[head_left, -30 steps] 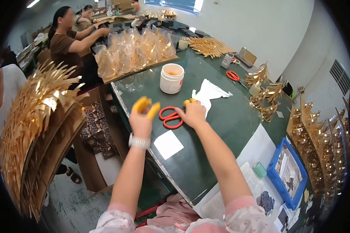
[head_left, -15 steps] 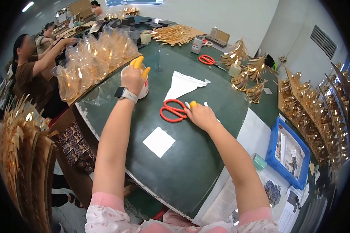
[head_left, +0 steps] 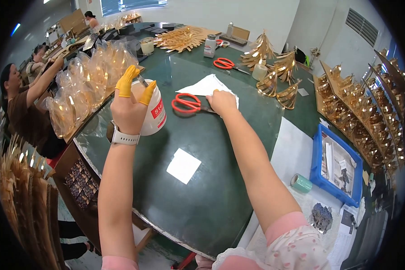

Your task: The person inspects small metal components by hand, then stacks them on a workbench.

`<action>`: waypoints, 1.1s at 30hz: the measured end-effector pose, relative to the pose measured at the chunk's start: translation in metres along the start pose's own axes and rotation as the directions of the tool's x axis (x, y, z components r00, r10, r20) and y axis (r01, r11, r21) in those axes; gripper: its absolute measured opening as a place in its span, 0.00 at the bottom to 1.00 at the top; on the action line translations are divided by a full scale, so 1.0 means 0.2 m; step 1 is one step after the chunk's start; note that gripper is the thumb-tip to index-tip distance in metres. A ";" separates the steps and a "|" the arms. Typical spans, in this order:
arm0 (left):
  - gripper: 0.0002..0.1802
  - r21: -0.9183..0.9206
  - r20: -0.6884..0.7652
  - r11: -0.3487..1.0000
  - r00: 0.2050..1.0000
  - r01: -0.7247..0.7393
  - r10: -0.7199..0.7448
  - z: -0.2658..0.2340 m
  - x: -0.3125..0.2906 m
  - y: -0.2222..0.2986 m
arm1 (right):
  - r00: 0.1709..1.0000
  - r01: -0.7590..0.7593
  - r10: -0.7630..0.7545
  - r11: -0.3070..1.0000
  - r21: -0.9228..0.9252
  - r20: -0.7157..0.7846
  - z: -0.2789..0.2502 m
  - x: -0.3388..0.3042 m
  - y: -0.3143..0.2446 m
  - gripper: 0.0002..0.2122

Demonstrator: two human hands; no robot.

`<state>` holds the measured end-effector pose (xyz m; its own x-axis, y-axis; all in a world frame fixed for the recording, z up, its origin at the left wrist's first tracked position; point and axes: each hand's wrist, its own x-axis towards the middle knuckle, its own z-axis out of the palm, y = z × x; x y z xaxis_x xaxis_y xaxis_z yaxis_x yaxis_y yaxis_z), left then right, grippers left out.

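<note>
My left hand (head_left: 128, 110), with yellow finger cots and a white-strapped watch at the wrist, is closed against the left side of a white bucket (head_left: 158, 120) with a red label. Its fingers and thumb sit about the rim. A grey stick-like thing (head_left: 142, 80) shows between them; the bucket's contents are hidden. My right hand (head_left: 223, 102) is closed over the blades of red-handled scissors (head_left: 186, 104), which lie at the edge of a crumpled white cloth (head_left: 201, 85). Nearer me on the green table (head_left: 198, 207) lies a white square (head_left: 184, 166).
Gold items in clear bags (head_left: 87, 85) stand at the left, near a person in brown (head_left: 27, 108). Farther off lie red scissors (head_left: 225, 63) and gold strip trees (head_left: 260, 48). A blue tray (head_left: 317, 168) and a green roll (head_left: 301, 183) are at the right.
My left hand and the bucket have come nearer to me, and more of the bucket shows. The near scissors have moved away from me with my right hand, up to the cloth.
</note>
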<state>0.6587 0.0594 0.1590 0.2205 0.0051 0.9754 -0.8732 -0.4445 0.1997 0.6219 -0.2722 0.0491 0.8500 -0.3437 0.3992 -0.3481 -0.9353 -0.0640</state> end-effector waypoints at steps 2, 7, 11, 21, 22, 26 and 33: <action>0.34 -0.056 0.028 0.997 0.998 -0.048 0.050 -0.03 0.01 0.05 | 1.000 0.008 -0.008 1.000 0.024 -0.006 0.00 -0.05 -0.01 0.26; 0.33 -0.033 0.062 0.998 0.996 -0.061 0.063 -0.02 -0.02 0.11 | 0.987 0.121 -0.130 0.988 0.091 0.097 -0.23 -0.21 -0.08 0.27; 0.33 -0.072 0.091 0.994 0.992 -0.084 0.091 0.02 -0.06 0.16 | 0.887 0.382 -0.400 0.916 0.120 0.232 -0.39 -0.32 -0.03 0.30; 0.35 -0.173 0.212 0.985 0.977 0.004 0.033 0.05 -0.08 0.55 | 0.840 0.360 -0.391 0.920 0.153 0.376 -0.54 -0.45 0.15 0.23; 0.35 -0.182 0.215 0.983 0.976 0.008 0.032 0.07 -0.07 0.62 | 0.856 0.304 -0.328 0.945 0.124 0.399 -0.65 -0.47 0.17 0.20; 0.35 -0.294 0.046 0.947 0.987 -0.131 0.151 0.30 -0.02 1.04 | 0.910 0.258 -0.236 0.966 -0.020 0.342 -1.07 -0.60 0.60 0.19; 0.32 -0.445 -0.037 0.874 0.979 -0.196 0.201 0.80 -0.29 1.98 | 0.987 -0.101 0.127 0.967 -0.235 0.097 -1.90 -1.32 1.51 0.19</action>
<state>0.3706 -0.2602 0.1668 0.0242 -0.0507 0.9984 -0.9997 0.0094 0.0247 0.1424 -0.4312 0.2729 0.8332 -0.4665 0.2969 -0.5156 -0.8494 0.1123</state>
